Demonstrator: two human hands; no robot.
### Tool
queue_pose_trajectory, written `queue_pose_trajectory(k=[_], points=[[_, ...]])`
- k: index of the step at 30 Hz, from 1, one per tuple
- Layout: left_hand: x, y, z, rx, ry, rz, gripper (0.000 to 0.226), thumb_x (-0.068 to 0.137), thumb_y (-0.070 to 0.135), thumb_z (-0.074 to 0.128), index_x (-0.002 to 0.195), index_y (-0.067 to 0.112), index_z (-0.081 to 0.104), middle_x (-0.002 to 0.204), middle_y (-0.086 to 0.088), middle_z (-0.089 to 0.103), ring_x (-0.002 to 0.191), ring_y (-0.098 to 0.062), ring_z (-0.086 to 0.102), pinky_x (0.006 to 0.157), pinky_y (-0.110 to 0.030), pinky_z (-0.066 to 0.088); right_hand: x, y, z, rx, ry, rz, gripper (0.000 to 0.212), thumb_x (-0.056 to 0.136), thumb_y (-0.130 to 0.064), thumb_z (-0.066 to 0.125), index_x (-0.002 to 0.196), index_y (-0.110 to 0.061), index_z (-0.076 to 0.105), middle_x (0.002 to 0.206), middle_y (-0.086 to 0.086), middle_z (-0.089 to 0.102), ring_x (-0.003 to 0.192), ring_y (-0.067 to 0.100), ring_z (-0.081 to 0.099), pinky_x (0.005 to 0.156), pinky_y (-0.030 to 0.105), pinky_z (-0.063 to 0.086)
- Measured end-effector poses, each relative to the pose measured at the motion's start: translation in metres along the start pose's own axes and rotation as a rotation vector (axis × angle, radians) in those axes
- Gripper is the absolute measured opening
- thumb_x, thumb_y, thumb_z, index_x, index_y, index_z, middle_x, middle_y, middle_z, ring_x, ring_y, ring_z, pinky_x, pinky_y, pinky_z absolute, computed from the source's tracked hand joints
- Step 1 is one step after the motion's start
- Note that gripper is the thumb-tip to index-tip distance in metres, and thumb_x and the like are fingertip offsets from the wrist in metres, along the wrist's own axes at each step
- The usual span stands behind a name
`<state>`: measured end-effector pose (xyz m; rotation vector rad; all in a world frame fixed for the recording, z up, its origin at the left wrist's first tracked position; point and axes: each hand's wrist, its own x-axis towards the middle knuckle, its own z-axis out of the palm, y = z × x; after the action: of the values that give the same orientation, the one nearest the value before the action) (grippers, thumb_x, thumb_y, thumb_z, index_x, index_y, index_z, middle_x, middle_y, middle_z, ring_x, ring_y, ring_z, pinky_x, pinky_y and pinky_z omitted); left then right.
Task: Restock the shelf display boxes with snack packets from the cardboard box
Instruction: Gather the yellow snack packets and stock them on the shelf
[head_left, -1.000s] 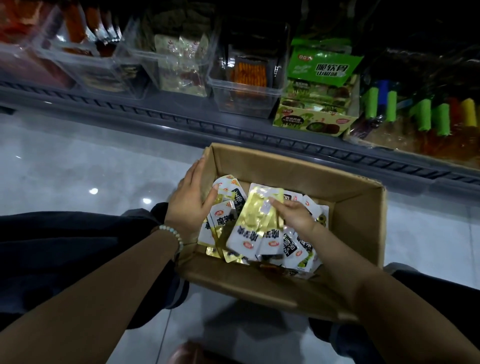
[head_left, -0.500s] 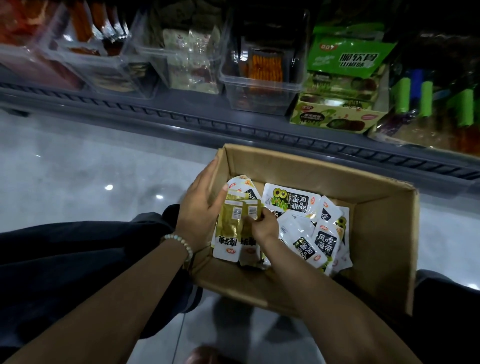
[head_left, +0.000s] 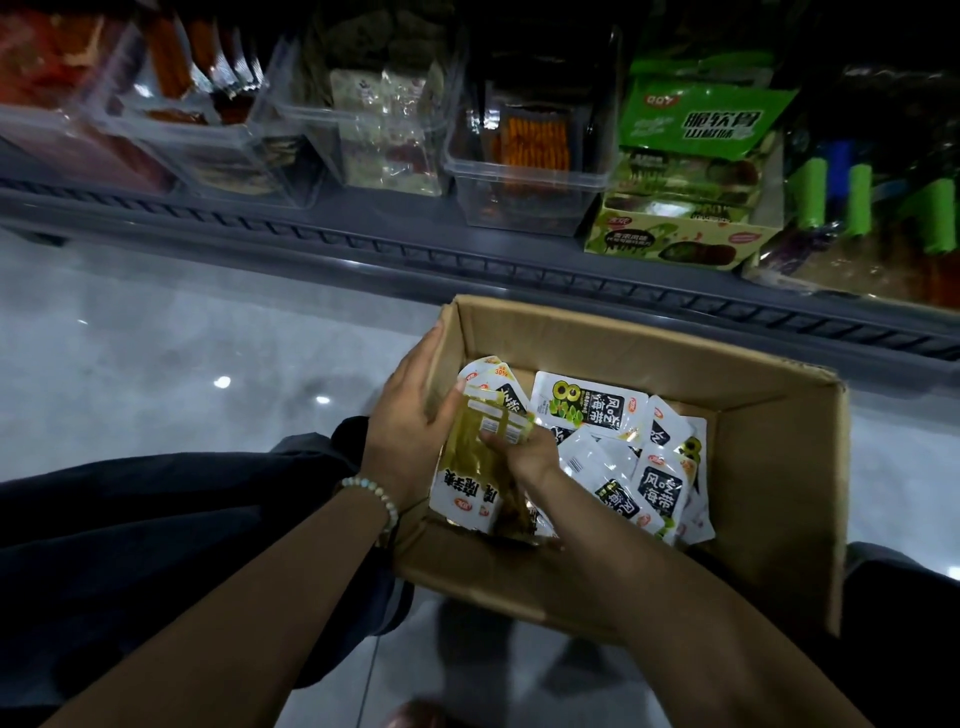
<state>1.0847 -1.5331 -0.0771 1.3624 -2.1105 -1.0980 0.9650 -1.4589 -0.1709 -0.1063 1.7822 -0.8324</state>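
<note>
An open cardboard box (head_left: 774, 467) rests on the floor in front of me with several snack packets inside. Gold and white packets (head_left: 470, 467) stand bunched at the box's left side. My left hand (head_left: 410, 421) cups this bunch from the left, its thumb lying over the top. My right hand (head_left: 524, 452) pinches the same bunch from the right. White and black seaweed packets (head_left: 649, 483) lie loose on the right side of the box.
A grey shelf edge (head_left: 467, 260) runs above the box. Clear plastic display bins (head_left: 524, 192) with snacks stand on it, and a green display box (head_left: 680, 228) sits to their right. Glossy grey floor (head_left: 156, 353) lies at left. My dark trousers flank the box.
My right hand brought the gold packets left to the bunch by my left hand, and both hands now hold them together. The view shifted left, so the box sits further right.
</note>
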Motion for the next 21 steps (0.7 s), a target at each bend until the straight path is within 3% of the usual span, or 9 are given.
queue_pose_trajectory(k=[3, 6, 9, 10, 12, 15, 17, 19, 21], points=[[-0.002, 0.003, -0.001, -0.013, -0.007, 0.028, 0.058, 0.096, 0.035, 0.052, 0.149, 0.030, 0.028, 0.149, 0.011, 0.037, 0.135, -0.004, 0.036, 0.112, -0.033, 0.036, -0.016, -0.012, -0.026, 0.009, -0.035, -0.038, 0.021, 0.080, -0.013, 0.075, 0.099, -0.006, 0.070, 0.103, 0.011, 0.071, 0.081, 0.018, 0.065, 0.066, 0.017, 0.053], [-0.001, 0.002, -0.003, 0.074, -0.077, 0.012, 0.063, 0.096, 0.048, 0.043, 0.151, 0.032, 0.018, 0.155, 0.009, 0.029, 0.140, -0.009, 0.029, 0.114, -0.038, 0.031, -0.033, -0.031, -0.058, 0.027, -0.073, -0.054, 0.024, 0.079, -0.022, 0.078, 0.092, -0.008, 0.064, 0.096, 0.004, 0.069, 0.084, 0.015, 0.062, 0.069, 0.022, 0.050], [0.001, 0.017, -0.004, 0.207, -0.093, -0.002, 0.071, 0.093, 0.058, 0.035, 0.152, 0.028, 0.009, 0.160, 0.002, 0.011, 0.146, -0.015, 0.009, 0.119, -0.044, 0.016, -0.032, -0.046, -0.092, 0.006, -0.101, -0.106, 0.108, 0.042, -0.066, 0.086, 0.126, -0.007, 0.053, 0.126, 0.006, 0.061, 0.108, 0.020, 0.060, 0.093, 0.036, 0.051], [0.003, 0.029, -0.005, 0.220, -0.097, 0.008, 0.073, 0.093, 0.059, 0.036, 0.152, 0.027, 0.010, 0.160, 0.002, 0.009, 0.146, -0.015, 0.006, 0.120, -0.042, 0.012, -0.031, -0.052, -0.105, 0.019, -0.105, -0.153, 0.119, 0.036, -0.069, 0.085, 0.130, -0.007, 0.051, 0.130, 0.007, 0.058, 0.113, 0.022, 0.059, 0.098, 0.039, 0.049], [0.009, 0.065, -0.009, 0.110, -0.205, -0.023, 0.077, 0.084, 0.070, 0.042, 0.148, 0.027, 0.029, 0.155, 0.000, 0.025, 0.142, -0.017, 0.021, 0.118, -0.040, 0.019, -0.059, -0.083, -0.125, 0.043, -0.125, -0.207, 0.098, 0.044, -0.057, 0.088, 0.121, -0.005, 0.060, 0.121, 0.010, 0.065, 0.110, 0.026, 0.063, 0.101, 0.043, 0.047], [0.017, 0.135, -0.021, -0.396, -0.642, -0.345, 0.065, 0.071, 0.071, 0.054, 0.120, 0.028, 0.058, 0.127, 0.000, 0.062, 0.111, -0.015, 0.059, 0.099, -0.033, 0.045, -0.125, -0.143, -0.143, 0.130, -0.169, -0.331, 0.040, 0.078, -0.024, 0.075, 0.110, -0.001, 0.066, 0.110, 0.013, 0.069, 0.099, 0.023, 0.067, 0.096, 0.040, 0.050], [0.019, 0.171, -0.031, -0.524, -0.827, -0.424, 0.049, 0.071, 0.051, 0.064, 0.111, 0.023, 0.063, 0.112, -0.004, 0.070, 0.098, -0.020, 0.066, 0.089, -0.033, 0.052, -0.153, -0.166, -0.157, 0.156, -0.155, -0.408, 0.034, 0.084, -0.016, 0.068, 0.114, 0.000, 0.063, 0.113, 0.014, 0.068, 0.099, 0.023, 0.066, 0.096, 0.037, 0.050], [0.021, 0.199, -0.043, -0.526, -0.844, -0.383, 0.057, 0.068, 0.039, 0.071, 0.115, 0.008, 0.064, 0.109, -0.011, 0.071, 0.089, -0.023, 0.068, 0.079, -0.033, 0.056, -0.182, -0.184, -0.169, 0.178, -0.134, -0.451, 0.038, 0.084, -0.015, 0.068, 0.118, 0.001, 0.061, 0.117, 0.016, 0.066, 0.107, 0.028, 0.063, 0.099, 0.042, 0.048], [0.021, 0.224, -0.062, -0.432, -0.828, -0.270, 0.046, 0.074, 0.033, 0.072, 0.109, 0.004, 0.067, 0.099, -0.010, 0.073, 0.080, -0.019, 0.069, 0.069, -0.027, 0.057, -0.210, -0.196, -0.182, 0.169, -0.116, -0.501, 0.033, 0.082, -0.016, 0.070, 0.112, -0.003, 0.065, 0.110, 0.014, 0.069, 0.104, 0.028, 0.064, 0.098, 0.043, 0.048]])
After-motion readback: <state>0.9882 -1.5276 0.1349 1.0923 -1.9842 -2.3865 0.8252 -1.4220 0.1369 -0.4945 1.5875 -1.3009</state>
